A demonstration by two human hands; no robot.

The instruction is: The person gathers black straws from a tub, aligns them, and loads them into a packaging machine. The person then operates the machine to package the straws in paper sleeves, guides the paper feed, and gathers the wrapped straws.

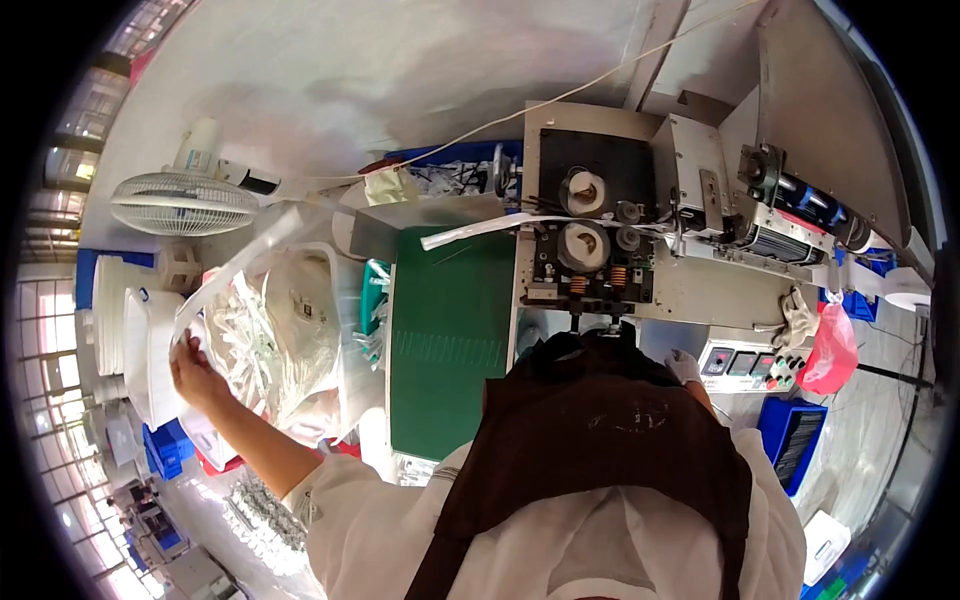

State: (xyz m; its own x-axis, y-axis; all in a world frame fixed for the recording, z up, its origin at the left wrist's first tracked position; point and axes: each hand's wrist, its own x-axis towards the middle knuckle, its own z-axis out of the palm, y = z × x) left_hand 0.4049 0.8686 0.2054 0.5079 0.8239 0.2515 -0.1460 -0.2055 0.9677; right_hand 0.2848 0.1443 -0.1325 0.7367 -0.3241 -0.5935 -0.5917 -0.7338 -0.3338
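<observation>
My left hand (198, 374) is raised out to the left, its fingers closed on the lower end of a long, translucent white plastic strip (236, 262). The strip bends up and to the right, above a clear bag (305, 300) with many similar pieces in it. My right hand (684, 366) looks white, perhaps gloved, and is near the control panel (740, 360); the dark apron hides part of it and its fingers cannot be made out. Another white strip (468, 232) sticks out of the roller machine (588, 222) over the green work surface (440, 350).
A fan (184, 204) stands at the back left. Behind the green surface, a blue bin (465, 155) holds loose pieces. A thin cable (600, 80) crosses above the machine. On the right hang a pink bag (830, 350) and, lower, a blue crate (792, 440).
</observation>
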